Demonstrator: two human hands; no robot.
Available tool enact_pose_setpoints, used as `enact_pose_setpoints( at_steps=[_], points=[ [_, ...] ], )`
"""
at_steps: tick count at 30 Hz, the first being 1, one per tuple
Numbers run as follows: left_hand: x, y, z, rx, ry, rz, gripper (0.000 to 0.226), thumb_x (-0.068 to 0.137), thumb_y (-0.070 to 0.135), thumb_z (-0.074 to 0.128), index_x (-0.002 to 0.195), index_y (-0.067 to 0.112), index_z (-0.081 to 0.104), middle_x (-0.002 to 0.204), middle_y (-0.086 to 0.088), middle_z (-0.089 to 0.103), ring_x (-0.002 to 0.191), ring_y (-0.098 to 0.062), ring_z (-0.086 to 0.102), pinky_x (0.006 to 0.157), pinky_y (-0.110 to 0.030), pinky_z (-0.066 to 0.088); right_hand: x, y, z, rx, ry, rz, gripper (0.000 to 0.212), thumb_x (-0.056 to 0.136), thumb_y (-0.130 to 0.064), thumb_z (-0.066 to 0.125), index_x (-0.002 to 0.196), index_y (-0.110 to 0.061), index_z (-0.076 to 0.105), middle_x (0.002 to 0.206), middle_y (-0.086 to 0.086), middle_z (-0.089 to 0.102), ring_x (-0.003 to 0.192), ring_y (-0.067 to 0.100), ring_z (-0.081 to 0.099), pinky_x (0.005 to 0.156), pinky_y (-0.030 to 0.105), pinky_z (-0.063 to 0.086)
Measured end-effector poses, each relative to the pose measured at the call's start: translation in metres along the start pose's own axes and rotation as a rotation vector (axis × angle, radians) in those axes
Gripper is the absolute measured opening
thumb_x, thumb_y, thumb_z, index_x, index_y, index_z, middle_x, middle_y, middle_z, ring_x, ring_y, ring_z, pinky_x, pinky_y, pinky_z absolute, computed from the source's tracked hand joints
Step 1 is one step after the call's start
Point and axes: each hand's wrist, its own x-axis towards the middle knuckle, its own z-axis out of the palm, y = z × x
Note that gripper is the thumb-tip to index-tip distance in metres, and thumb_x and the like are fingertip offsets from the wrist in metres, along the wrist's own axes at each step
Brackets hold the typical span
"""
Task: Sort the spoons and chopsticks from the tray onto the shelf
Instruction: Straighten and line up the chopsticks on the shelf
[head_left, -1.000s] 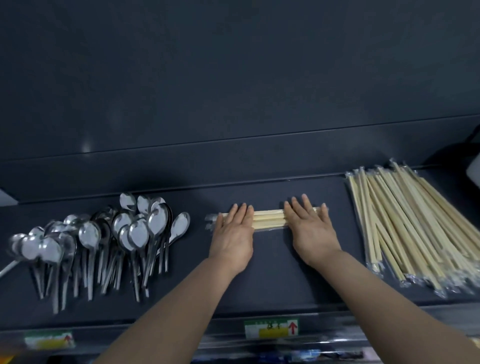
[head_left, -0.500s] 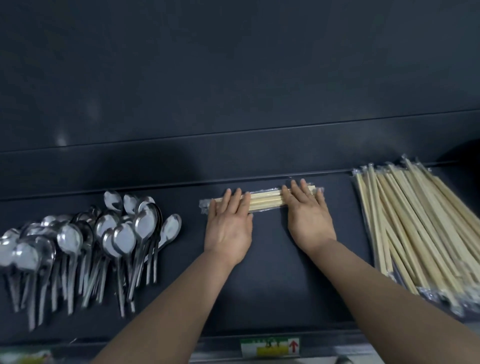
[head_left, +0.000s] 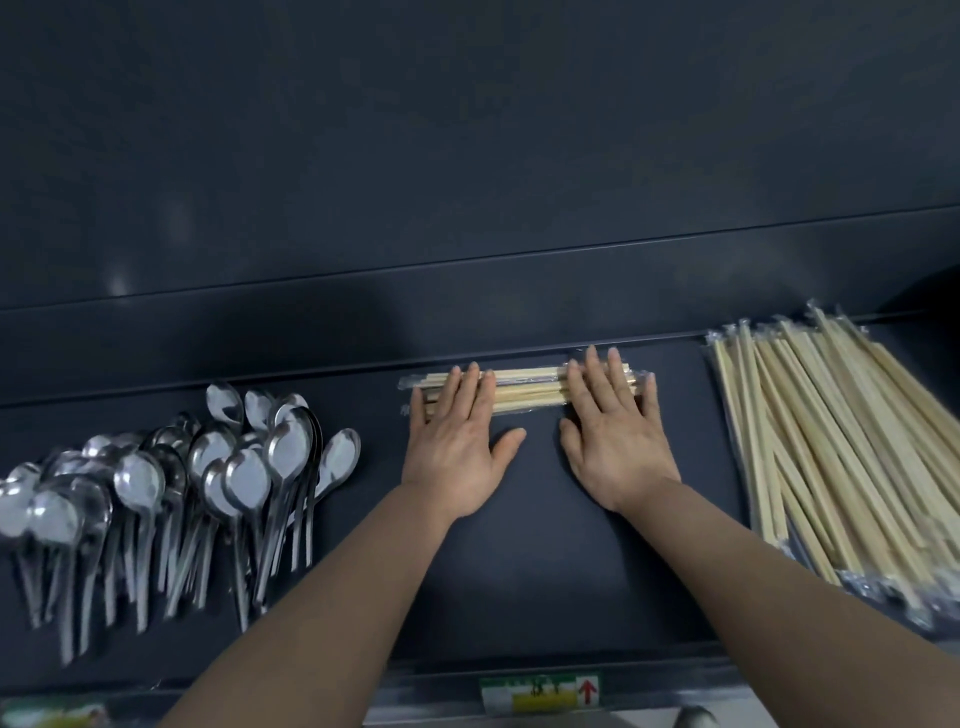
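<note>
Both left hand (head_left: 457, 449) and right hand (head_left: 615, 441) press straight fingers on one chopstick bundle (head_left: 530, 391) between one spoon heap (head_left: 208, 467) and one chopstick pile (head_left: 841, 447).

Fingers of the left hand (head_left: 457, 447) and the right hand (head_left: 615, 447) hide parts of the wrapped chopstick bundle (head_left: 527, 391). The right edge cuts the chopstick pile (head_left: 831, 441). The leftmost spoons (head_left: 52, 512) are blurred.

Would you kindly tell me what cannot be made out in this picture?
Head view:
Small chopstick bundle: partly under the left hand and right hand; count unclear.
Spoons: leftmost blurred, cut by the left edge.
Large chopstick pile: cut by the right edge.
Shelf label: print too blurred.
Tray: out of frame.
</note>
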Motion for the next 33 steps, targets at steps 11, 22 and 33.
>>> enact_pose_setpoints(
  at_steps=[11, 22, 33],
  points=[
    [0.012, 0.001, -0.005, 0.060, -0.057, 0.010, 0.077, 0.095, 0.066, 0.012, 0.154, 0.021, -0.009, 0.162, 0.002, -0.013, 0.148, -0.017, -0.016, 0.119, -0.051, -0.007, -0.005, -0.002, -0.003, 0.181, 0.042, -0.004, 0.055, 0.100, -0.029, 0.030, 0.152, -0.014, 0.019, 0.160, -0.001, 0.013, 0.148, 0.012, 0.002, 0.117, 0.026, -0.002],
    [0.002, 0.077, -0.025, -0.239, 0.288, 0.123, 0.036, 0.096, 0.015, 0.052, 0.132, 0.016, 0.057, 0.126, 0.002, 0.058, 0.117, -0.022, 0.047, 0.098, -0.036, 0.042, -0.042, 0.059, -0.045, 0.046, 0.171, 0.049, 0.039, 0.073, -0.007, 0.064, 0.109, -0.019, 0.070, 0.121, 0.002, 0.066, 0.117, 0.025, 0.059, 0.095, 0.041, 0.045],
    [0.031, 0.236, -0.024, -0.517, -0.102, -0.100, 0.041, 0.087, 0.051, 0.060, 0.101, 0.013, 0.060, 0.082, -0.003, 0.067, 0.077, -0.020, 0.063, 0.060, -0.033, 0.049, -0.087, 0.182, -0.088, 0.014, 0.126, 0.287, 0.042, 0.088, -0.021, 0.053, 0.131, -0.021, 0.055, 0.129, -0.001, 0.059, 0.114, 0.025, 0.051, 0.092, 0.037, 0.046]
  ],
)
